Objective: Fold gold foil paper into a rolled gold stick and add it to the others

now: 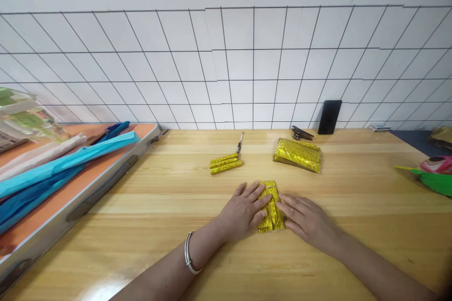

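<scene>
Our left forearm (158, 268) leads to our left hand (240, 214), spread over folded gold foil (271, 218) on the counter (212, 273), our right hand (312, 225) loosely touching its edge; probably light, slippery, easily creased, it suits gentle edge holds.

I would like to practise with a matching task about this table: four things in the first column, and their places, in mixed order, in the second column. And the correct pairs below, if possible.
Things
1. pen
2. black slab
3. silver bracelet
4. turquoise strip

Places
A. around the wrist of the left hand
B. on the orange surface
C. near the three gold rolls
D. standing by the wall

Right pairs: 1-C, 2-D, 3-A, 4-B
</scene>
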Motion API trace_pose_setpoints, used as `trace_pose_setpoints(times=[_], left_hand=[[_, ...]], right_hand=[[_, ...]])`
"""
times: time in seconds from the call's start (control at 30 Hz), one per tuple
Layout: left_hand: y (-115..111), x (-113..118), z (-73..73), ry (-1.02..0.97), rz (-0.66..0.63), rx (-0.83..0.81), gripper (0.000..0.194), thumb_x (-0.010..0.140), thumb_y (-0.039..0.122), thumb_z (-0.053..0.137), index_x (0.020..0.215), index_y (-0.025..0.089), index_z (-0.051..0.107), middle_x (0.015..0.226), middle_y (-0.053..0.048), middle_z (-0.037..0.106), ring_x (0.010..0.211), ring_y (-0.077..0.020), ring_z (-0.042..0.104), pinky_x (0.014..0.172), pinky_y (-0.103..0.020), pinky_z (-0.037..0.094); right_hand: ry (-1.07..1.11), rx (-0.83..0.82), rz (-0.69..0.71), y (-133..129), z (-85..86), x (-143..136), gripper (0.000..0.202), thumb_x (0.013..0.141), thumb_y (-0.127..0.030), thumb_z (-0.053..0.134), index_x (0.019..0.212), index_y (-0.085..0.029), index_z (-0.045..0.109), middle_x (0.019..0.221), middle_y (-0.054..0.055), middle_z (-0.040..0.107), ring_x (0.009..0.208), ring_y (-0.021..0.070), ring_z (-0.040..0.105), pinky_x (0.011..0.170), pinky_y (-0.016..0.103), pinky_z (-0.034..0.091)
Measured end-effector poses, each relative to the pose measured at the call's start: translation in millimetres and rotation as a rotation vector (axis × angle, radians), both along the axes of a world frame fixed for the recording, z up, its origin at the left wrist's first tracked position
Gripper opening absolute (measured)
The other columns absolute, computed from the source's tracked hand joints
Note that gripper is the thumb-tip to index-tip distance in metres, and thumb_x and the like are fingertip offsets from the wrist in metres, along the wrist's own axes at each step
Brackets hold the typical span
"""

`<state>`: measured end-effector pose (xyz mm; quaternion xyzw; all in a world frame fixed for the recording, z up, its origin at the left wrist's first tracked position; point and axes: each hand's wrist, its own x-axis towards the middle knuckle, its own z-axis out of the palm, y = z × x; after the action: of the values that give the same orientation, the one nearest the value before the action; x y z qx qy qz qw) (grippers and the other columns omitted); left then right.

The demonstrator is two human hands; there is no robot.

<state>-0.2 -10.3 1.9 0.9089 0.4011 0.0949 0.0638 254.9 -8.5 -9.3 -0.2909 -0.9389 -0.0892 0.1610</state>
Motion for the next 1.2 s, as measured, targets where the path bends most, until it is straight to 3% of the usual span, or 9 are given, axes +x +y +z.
trace_pose_setpoints(times=[0.2, 0.53, 0.8, 1.0, 1.2], left_hand=[[0, 0, 0.1, 0.008, -0.006, 0.013, 0.047, 0.095, 0.041, 0.028, 0.141, 0.027, 0.03, 0.149, -0.006, 0.026, 0.137, -0.0244, 0.019, 0.109, -0.048, 0.015], [-2, 1, -2.8, 0.036, 0.011, 0.011, 0.051, 0.093, 0.044, 0.034, 0.141, 0.028, 0.028, 0.149, -0.006, 0.024, 0.138, -0.0263, 0.018, 0.109, -0.049, 0.016], [-3, 2, -1.2, 0.021, 0.018, 0.012, 0.052, 0.092, 0.045, 0.036, 0.141, 0.027, 0.029, 0.15, -0.006, 0.023, 0.138, -0.0256, 0.016, 0.11, -0.048, 0.014], [-3, 4, 2.7, -0.013, -0.012, 0.008, 0.05, 0.091, 0.044, 0.04, 0.137, 0.025, 0.036, 0.146, -0.008, 0.031, 0.136, -0.0251, 0.022, 0.11, -0.048, 0.015], [-3, 5, 0.8, -0.035, -0.058, -0.02, 0.047, 0.093, 0.041, 0.036, 0.136, 0.023, 0.037, 0.144, -0.007, 0.036, 0.133, -0.0229, 0.03, 0.11, -0.041, 0.021]], right_hand=[[0.005, 0.02, 0.115, -2, 3.8, 1, 0.033, 0.091, -0.015, 0.044, 0.122, -0.021, 0.055, 0.13, 0.008, 0.054, 0.111, 0.0203, 0.054, 0.09, 0.038, 0.047], [0.031, -0.037, 0.194, -1, 3.3, 3, 0.029, 0.092, -0.017, 0.045, 0.118, -0.022, 0.057, 0.121, 0.004, 0.061, 0.109, 0.0196, 0.053, 0.089, 0.037, 0.046], [0.091, -0.075, 0.159, 4, -4.5, 1, 0.025, 0.091, -0.017, 0.046, 0.109, -0.023, 0.062, 0.111, 0.003, 0.066, 0.104, 0.0173, 0.055, 0.087, 0.035, 0.047], [0.124, -0.118, 0.13, 3, 0.5, -3, 0.024, 0.091, -0.019, 0.045, 0.104, -0.023, 0.064, 0.106, 0.004, 0.068, 0.1, 0.0175, 0.057, 0.085, 0.035, 0.047], [0.122, -0.148, 0.109, 0, 4.5, -5, 0.023, 0.091, -0.018, 0.046, 0.103, -0.022, 0.065, 0.106, 0.004, 0.068, 0.099, 0.0181, 0.057, 0.086, 0.036, 0.046]])
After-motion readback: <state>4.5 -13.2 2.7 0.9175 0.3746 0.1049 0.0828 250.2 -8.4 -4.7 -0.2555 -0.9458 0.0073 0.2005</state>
